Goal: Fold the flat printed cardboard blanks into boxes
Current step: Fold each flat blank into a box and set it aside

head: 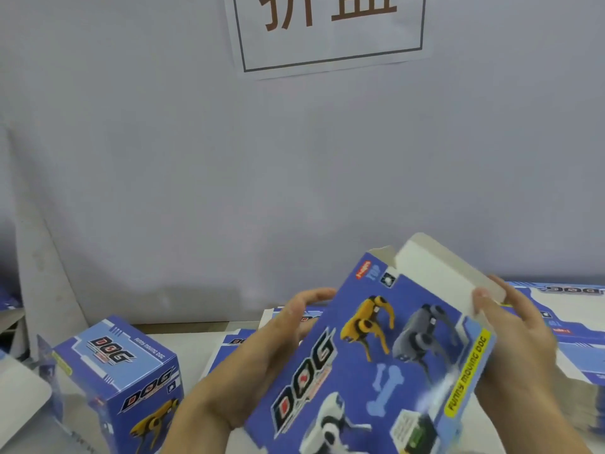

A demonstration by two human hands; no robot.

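Risk lies in the white top flap (448,273) creasing or missing its slot if the right hand (514,326), gripping there, pushes crooked. The left hand (271,348) clasps the box (376,362) along its far side, held tilted above the table (183,348). Its open mouth shows nothing inside. A finished box (121,378) stands left; flat blanks (569,319) lie behind.

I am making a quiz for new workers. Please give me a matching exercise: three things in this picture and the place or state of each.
Things:
1. finished box
2. box being folded
3. flat blanks

Places or states:
A. stacked flat at the right
B. standing at the left
C. held in both hands, its white end flap open

Pairs: 1-B, 2-C, 3-A
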